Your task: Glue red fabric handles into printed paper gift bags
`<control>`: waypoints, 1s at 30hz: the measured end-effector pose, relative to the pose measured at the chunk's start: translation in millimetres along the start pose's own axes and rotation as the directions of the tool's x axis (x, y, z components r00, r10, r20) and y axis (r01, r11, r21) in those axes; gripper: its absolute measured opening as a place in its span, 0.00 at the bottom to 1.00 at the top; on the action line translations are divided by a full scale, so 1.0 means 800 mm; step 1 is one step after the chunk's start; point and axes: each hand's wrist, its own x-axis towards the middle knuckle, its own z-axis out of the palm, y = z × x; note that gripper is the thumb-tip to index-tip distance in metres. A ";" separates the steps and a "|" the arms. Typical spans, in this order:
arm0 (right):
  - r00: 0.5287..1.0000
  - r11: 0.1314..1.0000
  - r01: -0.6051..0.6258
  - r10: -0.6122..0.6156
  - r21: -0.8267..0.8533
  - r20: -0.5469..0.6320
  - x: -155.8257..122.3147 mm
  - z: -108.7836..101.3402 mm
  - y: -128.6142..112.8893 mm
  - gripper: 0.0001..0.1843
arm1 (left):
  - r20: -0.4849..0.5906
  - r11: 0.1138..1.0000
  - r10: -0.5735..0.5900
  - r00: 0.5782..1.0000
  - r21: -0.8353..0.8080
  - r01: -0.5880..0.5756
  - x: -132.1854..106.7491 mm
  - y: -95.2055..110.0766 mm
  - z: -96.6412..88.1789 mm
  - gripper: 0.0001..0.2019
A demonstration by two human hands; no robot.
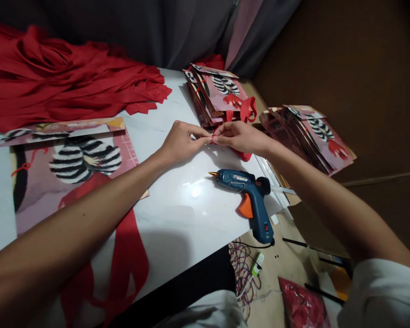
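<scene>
My left hand [186, 140] and my right hand [239, 136] meet over the white table, fingertips pinched together. Between them is a red ribbon [242, 155], part of it trailing below my right hand; most of the pinched part is hidden by my fingers. Just below lies a dark blue glue gun [241, 182] with an orange trigger, its brass nozzle pointing left. Under my left forearm rests a printed paper bag [85, 157] with black-and-white stripes and a wide red ribbon [126, 255] hanging toward the table's front edge.
A heap of red ribbon strips [64, 82] covers the back left. Behind my hands stands a stack of printed bags [222, 91]; a second stack [317, 132] is farther right. On the floor are tangled cords [241, 269], a power strip [258, 264] and a red plastic packet [304, 303].
</scene>
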 end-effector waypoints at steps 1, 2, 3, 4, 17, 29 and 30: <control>1.000 0.999 0.013 -0.012 -0.038 0.011 -0.002 -0.001 -0.001 0.16 | 0.013 0.999 -0.025 1.000 -0.033 0.025 0.002 -0.001 0.000 0.08; 1.000 0.997 0.025 -0.024 -0.075 0.015 -0.003 -0.003 -0.001 0.17 | 0.026 0.997 -0.044 0.999 -0.069 0.046 0.004 -0.003 -0.001 0.08; 0.999 0.994 0.034 -0.033 -0.108 0.014 -0.003 -0.005 -0.001 0.18 | 0.033 0.992 -0.062 0.998 -0.108 0.065 0.006 -0.005 -0.001 0.08; 0.999 0.990 0.039 -0.037 -0.134 0.011 -0.002 -0.006 0.000 0.19 | 0.034 0.986 -0.079 0.996 -0.147 0.084 0.008 -0.008 -0.003 0.07; 0.999 0.999 -0.043 0.043 -0.021 -0.025 0.000 -0.012 0.029 0.20 | 0.127 0.985 0.149 0.981 0.066 -0.158 -0.001 -0.003 -0.001 0.21; 0.998 0.996 -0.049 0.046 -0.071 -0.032 -0.004 -0.011 0.020 0.10 | 0.159 0.960 0.219 0.963 0.142 -0.242 -0.001 -0.010 -0.001 0.14; 0.998 0.995 -0.056 0.053 -0.081 -0.045 -0.005 -0.010 0.017 0.09 | 0.150 0.954 0.242 0.959 0.142 -0.263 -0.001 -0.010 -0.001 0.16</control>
